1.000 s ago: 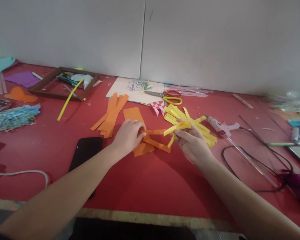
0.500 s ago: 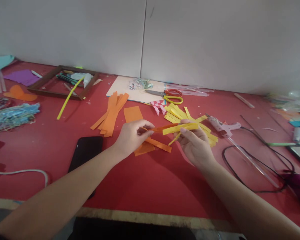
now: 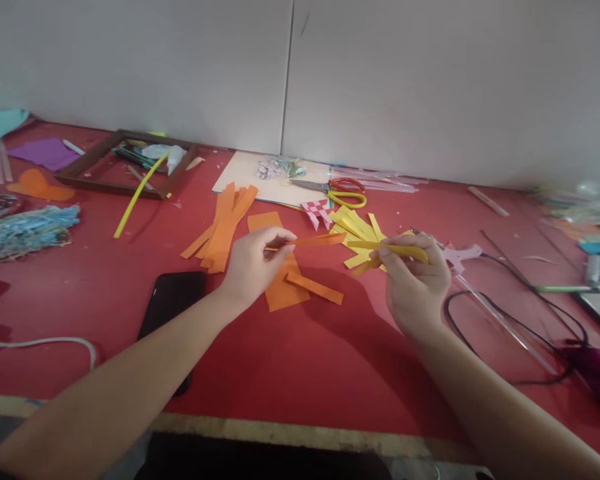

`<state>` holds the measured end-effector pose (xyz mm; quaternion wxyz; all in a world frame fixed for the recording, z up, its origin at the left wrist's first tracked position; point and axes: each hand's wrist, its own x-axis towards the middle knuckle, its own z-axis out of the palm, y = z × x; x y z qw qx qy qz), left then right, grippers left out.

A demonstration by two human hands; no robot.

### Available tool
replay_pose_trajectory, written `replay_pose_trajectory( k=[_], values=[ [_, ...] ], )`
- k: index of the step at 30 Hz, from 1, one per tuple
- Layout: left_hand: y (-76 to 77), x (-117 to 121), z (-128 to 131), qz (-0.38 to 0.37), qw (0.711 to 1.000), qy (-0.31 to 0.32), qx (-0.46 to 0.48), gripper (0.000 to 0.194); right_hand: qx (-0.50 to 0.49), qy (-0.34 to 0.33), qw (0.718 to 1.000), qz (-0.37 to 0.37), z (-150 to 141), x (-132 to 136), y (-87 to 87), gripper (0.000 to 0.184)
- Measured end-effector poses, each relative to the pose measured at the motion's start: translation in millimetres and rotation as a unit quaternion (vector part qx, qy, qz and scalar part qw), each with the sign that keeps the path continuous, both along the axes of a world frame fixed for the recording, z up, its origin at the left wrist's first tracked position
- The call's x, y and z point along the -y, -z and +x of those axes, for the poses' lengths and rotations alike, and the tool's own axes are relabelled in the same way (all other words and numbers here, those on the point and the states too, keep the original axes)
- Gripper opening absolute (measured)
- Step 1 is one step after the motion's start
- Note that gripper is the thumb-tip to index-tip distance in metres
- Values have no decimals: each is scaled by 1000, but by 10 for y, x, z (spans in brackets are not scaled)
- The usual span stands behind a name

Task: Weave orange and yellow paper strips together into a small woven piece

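Your left hand (image 3: 257, 267) pinches an orange strip (image 3: 323, 241), thumb closed against fingers, its free end pointing right above the red table (image 3: 300, 373). And your right hand (image 3: 417, 290) has a bent yellow strip (image 3: 403, 250) nipped tight under the thumb, just beside the yellow pile (image 3: 357, 227)! Below, a loose strip (image 3: 323, 291) lies across the orange sheet's (image 3: 286, 301) edge, clear of both hands.

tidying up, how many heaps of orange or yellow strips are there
2: an orange heap beside the left hand, a yellow heap partly hidden by the right hand.
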<state>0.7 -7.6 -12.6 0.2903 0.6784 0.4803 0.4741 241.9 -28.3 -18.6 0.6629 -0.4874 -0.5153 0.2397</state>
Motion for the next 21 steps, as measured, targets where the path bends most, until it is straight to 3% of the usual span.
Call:
replay_pose_trajectory(
  k=[4,21],
  values=[
    [-7,1,-3,5,1000,-1,-13,9,34,34,999,23,31,-24,0,13],
    [-30,20,-2,42,996,30,-78,10,26,-50,998,6,-49,78,-5,15]
  ],
)
